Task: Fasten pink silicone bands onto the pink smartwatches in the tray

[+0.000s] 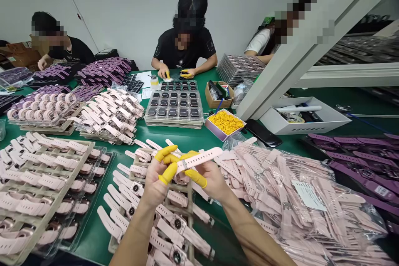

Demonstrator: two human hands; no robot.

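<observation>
lower centre: watches (177,223), wrists best kept clear of them | centre: pale pink strap (201,158), best held flat, pinched lightly | left hand (155,182): thumb and fingers closed on strap's left end | right hand (213,178): thumb by strap's lower edge, cannot tell if pinching | beyond, right of centre: box (215,131) of yellow finger cots (226,122)

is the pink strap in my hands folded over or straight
Straight, where visible: the pink strap runs in one line, showing no fold.
</observation>
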